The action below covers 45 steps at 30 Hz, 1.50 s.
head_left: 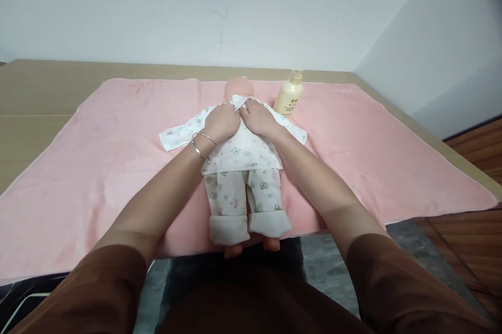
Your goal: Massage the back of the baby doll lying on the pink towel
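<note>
A baby doll (239,89) lies on its back on a pink blanket (129,167), its head at the far side and its feet at the near edge. It wears a white printed shirt (247,153) with the sleeves spread to both sides, and white printed trousers (229,193) with cuffs rolled up. My left hand (224,121), with a silver bangle at the wrist, is closed on the shirt near the collar. Right beside it, my right hand (257,117) also pinches the shirt front below the doll's neck.
A cream-coloured pump bottle (289,94) stands tilted in view on the blanket, right of the doll's head. The wooden table (39,85) shows around the blanket, with a white wall behind. Wooden panels (466,245) are at the lower right.
</note>
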### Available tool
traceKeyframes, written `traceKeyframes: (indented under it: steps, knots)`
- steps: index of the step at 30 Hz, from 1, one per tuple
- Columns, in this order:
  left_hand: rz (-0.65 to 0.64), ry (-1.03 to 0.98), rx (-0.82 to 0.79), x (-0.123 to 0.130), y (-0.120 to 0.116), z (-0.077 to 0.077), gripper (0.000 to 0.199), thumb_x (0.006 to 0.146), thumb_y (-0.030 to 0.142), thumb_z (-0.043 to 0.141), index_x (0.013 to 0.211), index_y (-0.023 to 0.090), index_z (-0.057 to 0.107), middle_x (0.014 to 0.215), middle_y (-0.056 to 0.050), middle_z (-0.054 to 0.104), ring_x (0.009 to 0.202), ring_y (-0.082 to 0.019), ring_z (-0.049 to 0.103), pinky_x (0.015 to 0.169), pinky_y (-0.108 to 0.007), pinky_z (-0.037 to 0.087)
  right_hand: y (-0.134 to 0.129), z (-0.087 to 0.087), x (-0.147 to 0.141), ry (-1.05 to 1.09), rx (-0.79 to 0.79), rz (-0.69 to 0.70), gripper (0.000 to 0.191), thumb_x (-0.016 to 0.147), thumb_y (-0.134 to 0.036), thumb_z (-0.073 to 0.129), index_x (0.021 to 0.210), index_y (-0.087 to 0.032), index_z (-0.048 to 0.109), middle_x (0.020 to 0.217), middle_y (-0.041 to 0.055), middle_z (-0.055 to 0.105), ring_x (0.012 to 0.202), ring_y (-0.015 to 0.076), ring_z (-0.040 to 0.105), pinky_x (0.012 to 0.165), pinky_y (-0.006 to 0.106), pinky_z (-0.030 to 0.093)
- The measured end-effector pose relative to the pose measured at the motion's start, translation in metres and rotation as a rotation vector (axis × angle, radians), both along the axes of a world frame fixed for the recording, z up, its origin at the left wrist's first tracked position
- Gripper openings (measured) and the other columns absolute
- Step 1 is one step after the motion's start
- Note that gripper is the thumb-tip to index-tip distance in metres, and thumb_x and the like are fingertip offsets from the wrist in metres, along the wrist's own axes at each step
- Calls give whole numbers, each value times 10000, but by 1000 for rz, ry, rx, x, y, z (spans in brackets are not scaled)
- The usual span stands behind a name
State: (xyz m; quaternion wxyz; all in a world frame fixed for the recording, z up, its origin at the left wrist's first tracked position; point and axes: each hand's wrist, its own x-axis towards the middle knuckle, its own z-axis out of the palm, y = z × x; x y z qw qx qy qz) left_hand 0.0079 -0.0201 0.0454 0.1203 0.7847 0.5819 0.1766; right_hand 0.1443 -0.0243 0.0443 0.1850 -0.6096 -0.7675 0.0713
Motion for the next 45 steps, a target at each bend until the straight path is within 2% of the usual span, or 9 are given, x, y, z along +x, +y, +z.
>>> traceKeyframes:
  steps: [3, 6, 8, 13, 20, 28, 38, 41, 45]
  knots:
    - [-9, -72, -30, -11, 13, -3, 381, 978, 284, 410, 1138, 129, 719, 1253, -171, 746, 1151, -302, 679, 988, -379, 503, -15, 4, -11, -55, -6, -15, 431, 1067, -229, 320, 1333, -15, 583, 1429, 264, 617, 1334, 353, 564, 1127, 450, 415]
    - [-25, -224, -98, -22, 20, -5, 389, 982, 372, 422, 1022, 157, 743, 1080, -93, 793, 1006, -246, 695, 884, -318, 524, -26, 8, -17, -96, 15, -8, 438, 1059, -228, 333, 1336, 2, 583, 1421, 283, 614, 1346, 374, 546, 1140, 471, 400]
    - [-18, -274, -110, -25, 21, -6, 421, 994, 409, 408, 1013, 162, 748, 1063, -80, 798, 995, -233, 692, 877, -306, 525, -26, 9, -16, -80, 16, 6, 442, 1055, -239, 334, 1327, -6, 592, 1407, 275, 625, 1338, 365, 551, 1141, 464, 403]
    - [1, -151, -39, -16, 17, -9, 465, 1033, 365, 327, 1198, 146, 703, 1341, -160, 727, 1221, -275, 655, 1073, -366, 470, -3, -4, -1, 41, 32, 34, 452, 1036, -293, 339, 1319, -65, 609, 1430, 224, 633, 1321, 335, 570, 1156, 464, 414]
    - [-4, -65, 0, -12, 18, -10, 527, 1061, 350, 255, 1267, 105, 674, 1360, -192, 713, 1255, -297, 659, 1090, -389, 477, 17, -19, 12, 90, 51, 96, 550, 1009, -376, 387, 1413, -44, 558, 1533, 231, 556, 1426, 358, 508, 1233, 499, 357]
    - [73, 174, 5, 2, -2, 7, 439, 1033, 272, 342, 1155, 88, 721, 1204, -219, 758, 1171, -352, 698, 981, -427, 524, 17, -15, 23, 98, 50, 181, 442, 995, -327, 376, 1339, -123, 566, 1475, 194, 608, 1359, 348, 552, 1170, 508, 418]
    - [-60, -21, 7, -17, 24, -10, 495, 1052, 365, 274, 1187, 117, 681, 1284, -194, 733, 1180, -307, 681, 1005, -400, 506, -16, 6, -6, -136, 5, 47, 415, 1037, -249, 326, 1261, -26, 595, 1330, 281, 667, 1239, 383, 616, 1070, 479, 461]
    - [-52, 28, 42, -12, 18, -7, 479, 1049, 320, 270, 1155, 111, 687, 1240, -208, 741, 1139, -319, 690, 981, -418, 510, -18, 6, -9, -133, 18, 1, 419, 1043, -250, 331, 1259, -16, 604, 1328, 292, 665, 1241, 390, 619, 1063, 476, 464]
    - [-48, 107, 70, -1, 0, 2, 389, 1017, 237, 344, 1145, 119, 692, 1193, -207, 748, 1131, -335, 695, 963, -427, 514, 1, -1, 7, 7, -6, 42, 443, 1059, -310, 320, 1298, -73, 607, 1399, 232, 649, 1262, 362, 617, 1063, 461, 477]
